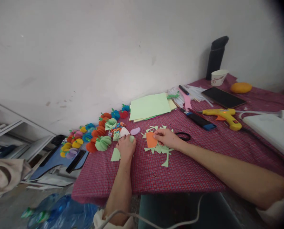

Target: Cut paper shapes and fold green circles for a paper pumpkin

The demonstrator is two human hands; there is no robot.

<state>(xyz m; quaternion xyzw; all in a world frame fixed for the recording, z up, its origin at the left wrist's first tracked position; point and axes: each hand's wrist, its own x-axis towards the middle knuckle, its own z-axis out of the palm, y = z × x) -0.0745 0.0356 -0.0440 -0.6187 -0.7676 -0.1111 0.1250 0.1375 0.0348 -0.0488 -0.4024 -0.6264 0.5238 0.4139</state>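
Note:
My right hand [167,138] pinches an orange paper square [151,140] between thumb and fingers, just above a heap of light green paper scraps [165,159]. To the left, my left hand [126,148] is curled down over a light green paper piece [131,138] at the table; its fingertips are partly hidden. Beside that wrist lies another light green piece [115,155]. A lilac paper piece [135,131] and a white piece [124,132] lie just behind the left hand. A black loop [183,136], perhaps a scissors handle, shows past the right hand.
Colourful paper pumpkins [103,143] crowd the table's left side. Green paper sheets [150,106] are stacked at the back. Rightward lie a utility knife [199,119], a yellow glue gun [224,115], a phone [224,97], a paper cup [218,78] and a black bottle [215,58].

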